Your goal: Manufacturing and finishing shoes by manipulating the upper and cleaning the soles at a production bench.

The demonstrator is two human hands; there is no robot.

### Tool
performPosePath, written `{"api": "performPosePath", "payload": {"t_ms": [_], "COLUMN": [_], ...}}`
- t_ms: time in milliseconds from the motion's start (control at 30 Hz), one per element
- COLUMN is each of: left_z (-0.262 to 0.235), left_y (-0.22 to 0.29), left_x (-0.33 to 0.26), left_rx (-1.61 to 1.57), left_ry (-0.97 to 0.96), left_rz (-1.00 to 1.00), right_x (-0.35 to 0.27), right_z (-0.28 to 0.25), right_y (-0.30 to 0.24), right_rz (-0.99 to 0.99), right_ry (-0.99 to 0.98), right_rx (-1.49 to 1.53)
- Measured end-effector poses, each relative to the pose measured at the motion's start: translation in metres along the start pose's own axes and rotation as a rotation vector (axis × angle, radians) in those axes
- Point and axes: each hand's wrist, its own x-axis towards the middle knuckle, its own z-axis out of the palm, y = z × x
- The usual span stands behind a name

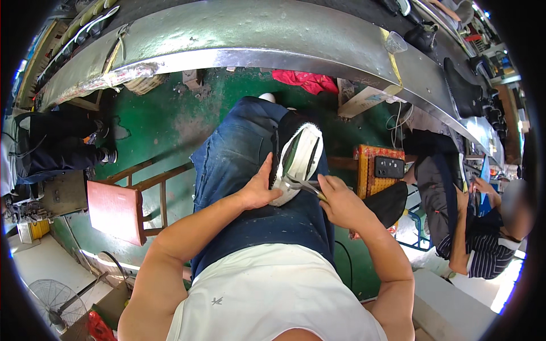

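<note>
A dark shoe [304, 149] lies bottom up across my lap, with white material around the edge of its underside. My left hand [259, 188] grips the shoe along its left side near the closer end. In my right hand [342, 203] is a pair of metal pincers [307, 186]. The pincers' head rests at the shoe's near end, on the white edge. Whether its jaws have caught anything is too small to tell. My jeans [230, 148] and dark apron [256, 233] lie under the shoe.
A long metal bench [256, 34] runs across the far side. At left stands a stool [116, 210] with a pinkish seat. A black phone [389, 166] lies on a woven-topped seat to my right. One seated person [489, 244] works at far right; another person's legs [62, 142] show at left.
</note>
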Motion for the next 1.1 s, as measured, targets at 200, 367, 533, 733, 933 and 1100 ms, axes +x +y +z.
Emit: {"api": "performPosePath", "payload": {"t_ms": [200,367,533,733,933,1100], "left_z": [0.019,0.024,0.035,0.042,0.041,0.040], "left_y": [-0.019,0.002,0.012,-0.014,-0.019,-0.012], "left_x": [0.005,0.001,0.032,0.053,0.043,0.035], "left_rx": [0.172,-0.713,-0.725,-0.067,0.135,0.154], "left_ry": [0.047,0.136,0.536,0.809,0.785,0.643], "left_rz": [0.003,-0.146,-0.363,-0.252,-0.073,-0.020], "right_x": [0.048,0.068,0.059,0.040,0.034,0.054], "right_z": [-0.051,-0.043,-0.004,0.048,0.012,0.021], "right_y": [-0.041,-0.026,0.009,0.023,0.023,0.035], "right_rz": [0.289,0.185,0.075,0.049,0.017,0.003], "right_ry": [-0.558,-0.681,-0.345,0.004,-0.028,0.154], "right_rx": [-0.223,-0.148,-0.074,-0.023,-0.094,-0.184]}}
